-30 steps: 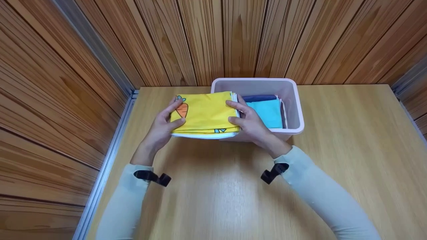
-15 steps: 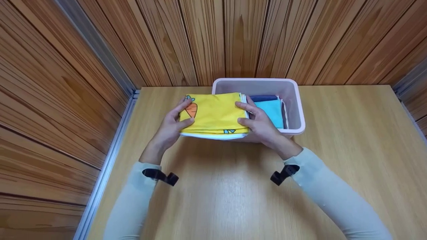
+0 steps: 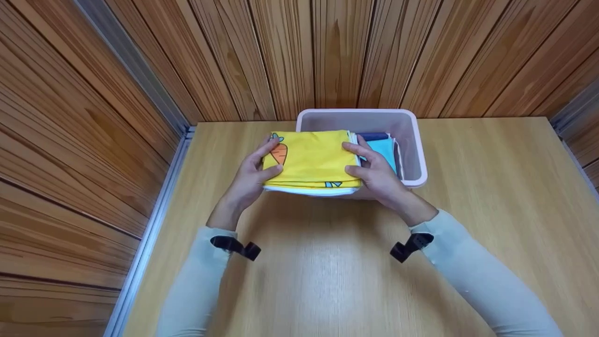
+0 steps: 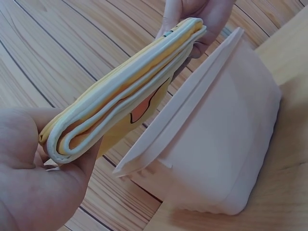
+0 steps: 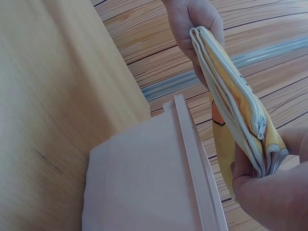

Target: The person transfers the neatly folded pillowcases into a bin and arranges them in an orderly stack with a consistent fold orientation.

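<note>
A folded yellow zippered cloth [image 3: 313, 157] with a carrot print and white edging is held level between both hands. My left hand [image 3: 248, 175] grips its left end, thumb on top and other fingers beneath. The right hand [image 3: 381, 178] pinches the right end the same way. In the right wrist view a small zipper pull [image 5: 262, 128] hangs at the cloth's edge. The left wrist view shows the folded layers above the rim of a pale pink plastic bin [image 4: 221, 130]. From the head view, the cloth covers the bin's front left part.
Inside the bin lie a folded turquoise cloth [image 3: 383, 150] and a dark blue one [image 3: 374, 136], partly hidden by the right hand and the yellow cloth. The bin stands on a wooden table [image 3: 318, 281] close to the plank back wall [image 3: 337, 56]. A metal rail runs along the left.
Both hands have carried the folded yellow cloth to the right, so it overlaps more of the bin and hides more of the turquoise cloth. The grip looks the same.
</note>
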`<action>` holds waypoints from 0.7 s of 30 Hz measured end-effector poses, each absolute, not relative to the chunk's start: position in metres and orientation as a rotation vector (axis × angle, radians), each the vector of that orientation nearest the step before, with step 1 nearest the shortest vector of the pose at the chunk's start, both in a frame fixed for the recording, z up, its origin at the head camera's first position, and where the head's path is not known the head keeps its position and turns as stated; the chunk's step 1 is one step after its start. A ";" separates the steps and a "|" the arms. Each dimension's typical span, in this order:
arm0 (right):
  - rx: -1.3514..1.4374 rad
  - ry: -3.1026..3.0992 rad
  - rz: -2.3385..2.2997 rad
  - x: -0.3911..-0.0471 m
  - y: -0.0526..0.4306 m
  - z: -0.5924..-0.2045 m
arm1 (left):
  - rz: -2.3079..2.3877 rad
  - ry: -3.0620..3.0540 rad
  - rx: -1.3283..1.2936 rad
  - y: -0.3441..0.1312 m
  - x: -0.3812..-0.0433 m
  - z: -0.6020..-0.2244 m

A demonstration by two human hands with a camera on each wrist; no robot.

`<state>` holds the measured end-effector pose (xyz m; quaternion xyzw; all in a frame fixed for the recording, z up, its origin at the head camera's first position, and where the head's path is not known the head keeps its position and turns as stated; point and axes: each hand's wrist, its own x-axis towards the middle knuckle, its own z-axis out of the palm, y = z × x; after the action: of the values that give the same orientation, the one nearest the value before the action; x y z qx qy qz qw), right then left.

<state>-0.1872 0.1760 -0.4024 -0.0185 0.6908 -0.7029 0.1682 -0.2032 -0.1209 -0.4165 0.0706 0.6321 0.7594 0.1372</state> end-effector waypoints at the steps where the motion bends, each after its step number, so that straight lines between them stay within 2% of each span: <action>1: -0.052 1.960 -2.006 -0.187 0.177 -0.402 | 2.201 1.826 0.210 -0.120 -0.203 -0.417; 21: 0.002 1.889 -2.069 -0.176 0.208 -0.396 | 2.203 1.759 0.205 -0.091 -0.203 -0.416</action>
<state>-0.1762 0.2083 -0.3959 0.0008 0.6646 -0.7278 0.1693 -0.2034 -0.0915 -0.4160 0.0716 0.6145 0.7698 0.1568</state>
